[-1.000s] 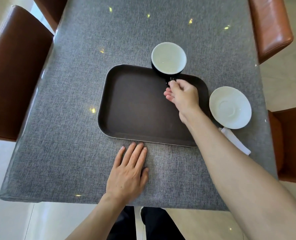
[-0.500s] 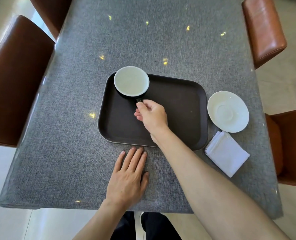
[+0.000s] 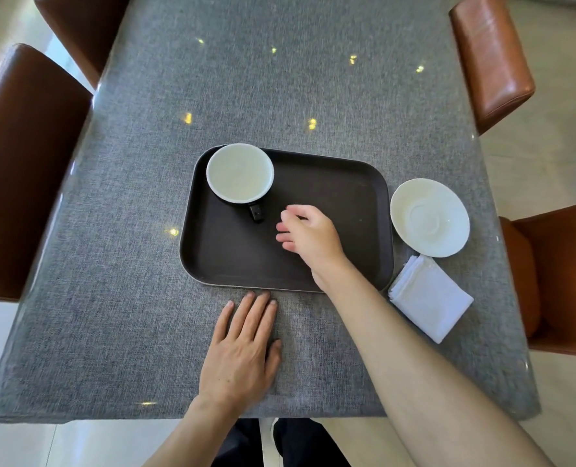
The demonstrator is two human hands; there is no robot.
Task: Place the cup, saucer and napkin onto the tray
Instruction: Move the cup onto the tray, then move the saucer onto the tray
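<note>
The right hand (image 3: 308, 235) is above the middle of the tray (image 3: 330, 183), with its fingers loosely parted and curled, and it holds nothing. A small gap separates the fingertips from the dark handle of the cup (image 3: 240, 172). The cup stands upright in the far left corner of the tray, very close to the raised rim on the two sides there; I cannot tell if it touches the rim. The near left part and the whole right half of the tray are bare.

The left hand (image 3: 241, 348) lies flat on the grey table cover (image 3: 128, 298), palm down, fingers pressed together and straight. The fingertips come just to the near edge of the tray.

The saucer (image 3: 430, 217) is on the table just beside the right edge of the tray, and its rim almost meets the tray's rim. The folded white napkin (image 3: 430, 298) lies near the tray's near right corner, just below the saucer, and one corner of it comes close to the right border of the table.

The far half of the table is open. Brown leather chairs (image 3: 490, 59) stand along both long sides of the table.
</note>
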